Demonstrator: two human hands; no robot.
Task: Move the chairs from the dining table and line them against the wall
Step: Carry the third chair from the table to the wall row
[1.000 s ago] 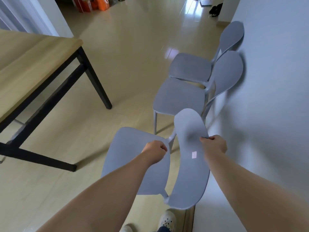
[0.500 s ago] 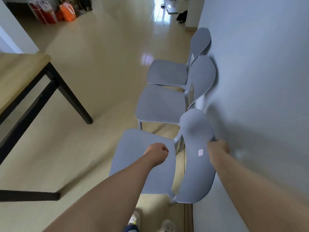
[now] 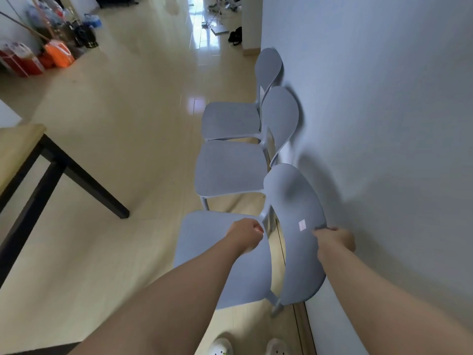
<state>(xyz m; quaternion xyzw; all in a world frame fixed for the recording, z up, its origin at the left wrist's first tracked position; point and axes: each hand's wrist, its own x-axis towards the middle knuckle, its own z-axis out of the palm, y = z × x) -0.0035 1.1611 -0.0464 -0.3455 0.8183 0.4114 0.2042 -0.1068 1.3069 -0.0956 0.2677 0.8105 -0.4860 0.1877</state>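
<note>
Hands grip the nearest chair (image 3: 225, 254) at lower centre: left hand (image 3: 247, 234) fisted on the seat edge, right hand (image 3: 336, 239) clasping the backrest, fingertips hidden.

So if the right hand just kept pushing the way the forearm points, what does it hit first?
The right hand already grips the backrest edge of the nearest chair. Straight on, it would probably meet the backrest of the middle chair or the wall beside it; depth is unclear.
</note>
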